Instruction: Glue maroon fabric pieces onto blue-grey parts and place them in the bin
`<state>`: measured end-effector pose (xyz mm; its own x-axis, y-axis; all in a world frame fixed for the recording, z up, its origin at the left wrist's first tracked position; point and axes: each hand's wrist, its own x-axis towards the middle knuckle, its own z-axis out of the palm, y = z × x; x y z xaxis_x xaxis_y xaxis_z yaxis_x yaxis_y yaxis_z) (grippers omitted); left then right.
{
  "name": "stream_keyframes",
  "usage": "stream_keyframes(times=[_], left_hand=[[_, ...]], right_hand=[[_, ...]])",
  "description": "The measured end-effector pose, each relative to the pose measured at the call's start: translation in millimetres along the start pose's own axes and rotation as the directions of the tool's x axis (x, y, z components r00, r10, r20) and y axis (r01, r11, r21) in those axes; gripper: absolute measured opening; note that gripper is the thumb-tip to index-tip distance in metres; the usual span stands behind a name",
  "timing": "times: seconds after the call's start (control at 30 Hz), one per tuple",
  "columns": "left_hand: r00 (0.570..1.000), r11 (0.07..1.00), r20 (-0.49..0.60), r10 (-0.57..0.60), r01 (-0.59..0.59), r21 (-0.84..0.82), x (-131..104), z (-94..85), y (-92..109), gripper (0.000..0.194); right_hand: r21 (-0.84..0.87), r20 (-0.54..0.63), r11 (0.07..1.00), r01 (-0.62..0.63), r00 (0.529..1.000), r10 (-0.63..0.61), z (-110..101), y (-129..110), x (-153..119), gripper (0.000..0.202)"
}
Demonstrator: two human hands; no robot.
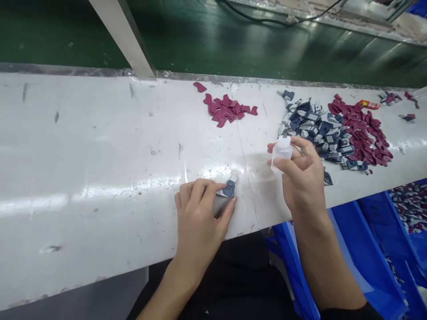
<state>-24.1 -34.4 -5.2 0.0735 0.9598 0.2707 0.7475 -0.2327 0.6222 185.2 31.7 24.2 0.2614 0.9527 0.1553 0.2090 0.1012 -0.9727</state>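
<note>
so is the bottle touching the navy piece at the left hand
Apart: the head view shows white tabletop between the bottle in the right hand and the navy piece.

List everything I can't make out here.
All in the head view:
Dark blue piece: partly covered by the left hand.
White bottle: partly covered by the right hand.
Orange-red packet: print too small to read.
Blue bin, lower right: cut off by the right edge.

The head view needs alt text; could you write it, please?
The left hand holds a small blue part at a white worktop; the right hand holds a translucent bottle. Heaps of maroon pieces and blue parts lie beyond.
</note>
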Motion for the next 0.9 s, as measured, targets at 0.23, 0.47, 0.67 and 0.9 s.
stream_keyframes(times=[0.23, 0.47, 0.67, 0.9], left_hand=[[1.0, 1.0, -0.01, 0.027, -0.027, 0.01, -2, 1.2, -4, 0.022], [0.997, 0.999, -0.055, 0.045, -0.045, 0.004, -3, 3.7, -7, 0.02], [0.998, 0.999, -0.053, 0.044, -0.044, 0.005, -4, 4.4, -7, 0.022], [0.998, 1.0, -0.063, 0.009, -0.009, 0.0, -5, 3.3, -7, 0.017]], right_hand=[[-0.243, 0.085, 0.95, 0.198, 0.98, -0.182, 0, 33, 33, 0.036], [-0.471, -0.089, 0.854, 0.221, 0.951, -0.295, -6, 26, 11, 0.059], [-0.434, 0.105, 0.667, 0.606, 0.769, -0.631, 36, -7, -7, 0.024], [-0.633, 0.436, 0.656, 0.411, 0.889, -0.137, 103, 4, 68, 0.025]])
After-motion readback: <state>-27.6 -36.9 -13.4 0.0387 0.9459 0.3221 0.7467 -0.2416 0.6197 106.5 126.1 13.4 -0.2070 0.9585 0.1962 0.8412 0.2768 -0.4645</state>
